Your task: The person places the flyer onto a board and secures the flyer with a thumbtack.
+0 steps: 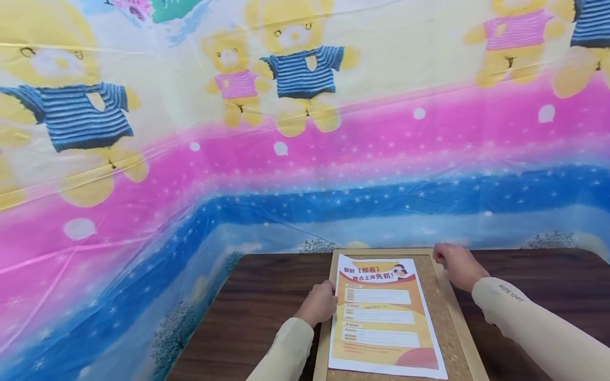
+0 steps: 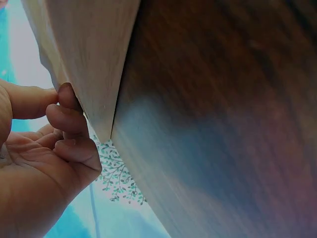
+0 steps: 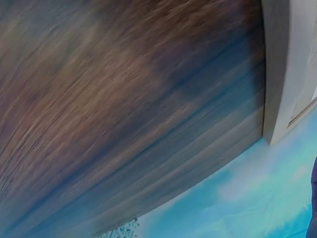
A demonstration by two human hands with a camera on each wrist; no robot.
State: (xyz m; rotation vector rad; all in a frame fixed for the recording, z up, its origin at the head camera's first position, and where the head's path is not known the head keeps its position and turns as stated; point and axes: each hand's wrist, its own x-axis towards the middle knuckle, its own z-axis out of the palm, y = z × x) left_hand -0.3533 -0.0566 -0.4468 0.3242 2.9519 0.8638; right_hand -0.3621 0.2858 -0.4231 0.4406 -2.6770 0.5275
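Note:
A printed paper sheet [image 1: 381, 317], orange and white with text panels, lies on a wood-framed cork board [image 1: 440, 280]. My left hand [image 1: 318, 304] is at the sheet's left edge. In the left wrist view, the thumb and index finger of that left hand [image 2: 54, 139] pinch the sheet's edge beside the board's frame [image 2: 99, 59]. My right hand [image 1: 455, 264] is above the board's top right corner with its fingers bent. Whether it holds something small is hidden. Only a dark sliver of it shows in the right wrist view.
The board stands on a dark wood-grain table [image 1: 257, 307], at its far edge. Behind and to the left hangs a cloth [image 1: 381, 143] printed with bears and snowflakes. Table surface [image 3: 124, 109] extends to the right of the board too.

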